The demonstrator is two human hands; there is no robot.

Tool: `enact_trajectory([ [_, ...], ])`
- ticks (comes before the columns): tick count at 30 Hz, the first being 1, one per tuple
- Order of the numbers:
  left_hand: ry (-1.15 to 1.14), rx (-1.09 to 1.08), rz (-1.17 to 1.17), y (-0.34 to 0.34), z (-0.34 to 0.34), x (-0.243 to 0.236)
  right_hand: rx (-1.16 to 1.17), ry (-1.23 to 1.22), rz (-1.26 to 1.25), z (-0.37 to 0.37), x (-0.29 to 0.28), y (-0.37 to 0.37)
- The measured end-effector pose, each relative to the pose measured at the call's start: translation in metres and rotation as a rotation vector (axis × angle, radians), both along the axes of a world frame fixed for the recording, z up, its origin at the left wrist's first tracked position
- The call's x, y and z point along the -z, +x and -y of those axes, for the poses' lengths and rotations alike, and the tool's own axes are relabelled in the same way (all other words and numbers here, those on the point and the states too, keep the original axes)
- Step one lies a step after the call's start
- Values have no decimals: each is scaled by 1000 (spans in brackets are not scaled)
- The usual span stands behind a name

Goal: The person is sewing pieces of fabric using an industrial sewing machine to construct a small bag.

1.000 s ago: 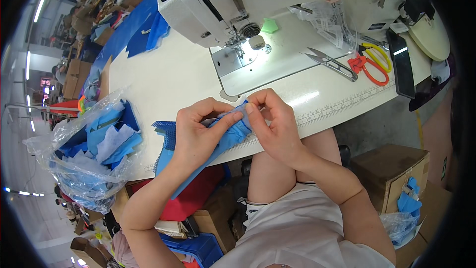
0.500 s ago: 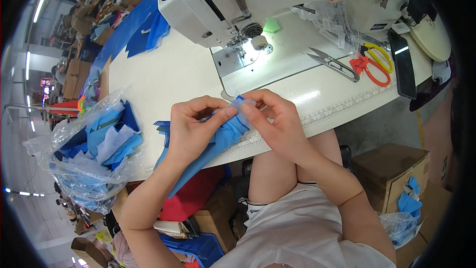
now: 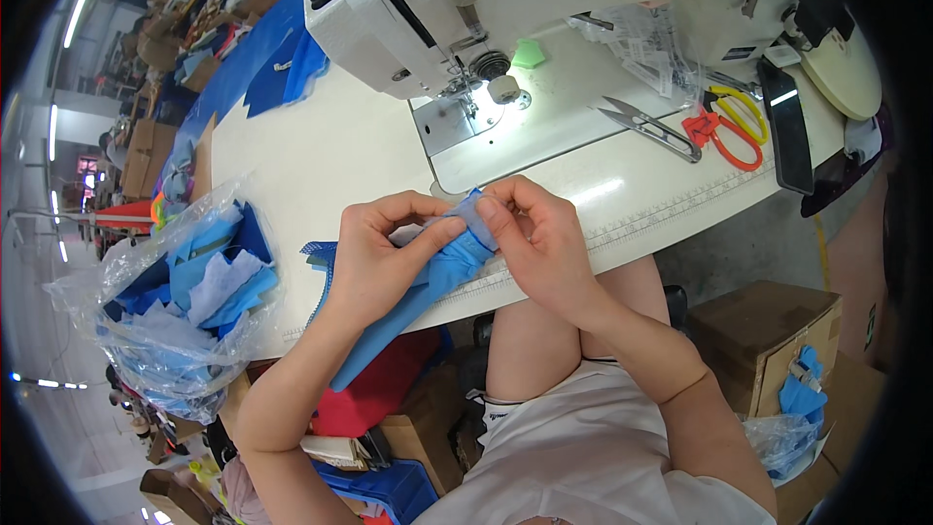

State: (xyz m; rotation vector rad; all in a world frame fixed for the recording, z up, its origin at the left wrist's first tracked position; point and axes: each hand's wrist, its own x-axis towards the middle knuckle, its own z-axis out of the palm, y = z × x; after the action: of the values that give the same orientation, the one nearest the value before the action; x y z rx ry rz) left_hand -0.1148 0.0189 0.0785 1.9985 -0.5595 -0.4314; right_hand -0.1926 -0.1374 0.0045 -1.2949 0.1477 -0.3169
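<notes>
A blue fabric piece [image 3: 449,267] with a paler blue layer is bunched between my two hands at the front edge of the table. My left hand [image 3: 389,248] pinches it with thumb and forefinger. On the other side, my right hand [image 3: 539,238] grips the gathered end, its thumb pressed on the cloth. A long tail of the fabric hangs over the table edge below my left wrist, and a dotted mesh-like edge shows left of that wrist. Behind my hands stands a white sewing machine [image 3: 389,29], its needle area lit.
Thread snips [image 3: 646,126], red-handled scissors [image 3: 724,136], yellow-handled scissors [image 3: 743,109] and a dark phone [image 3: 785,126] lie at right. A clear plastic bag [image 3: 165,350] of blue fabric pieces stands at left. A cardboard box [image 3: 768,331] sits on the floor at right.
My fingers have shifted slightly on the fabric, and the pale layer between them shows flatter. Both hands keep hold of it in nearly the same place.
</notes>
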Motion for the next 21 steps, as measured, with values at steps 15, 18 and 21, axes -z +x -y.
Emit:
enact_trajectory([
  [15,304,134,-135,103,27,15,158,-1052,164,43,-9,19],
  [18,361,148,-168,112,35,22,10,-1175,264,54,-6,27],
  [21,261,114,-156,118,36,34,-123,-1282,273,61,-10,34],
])
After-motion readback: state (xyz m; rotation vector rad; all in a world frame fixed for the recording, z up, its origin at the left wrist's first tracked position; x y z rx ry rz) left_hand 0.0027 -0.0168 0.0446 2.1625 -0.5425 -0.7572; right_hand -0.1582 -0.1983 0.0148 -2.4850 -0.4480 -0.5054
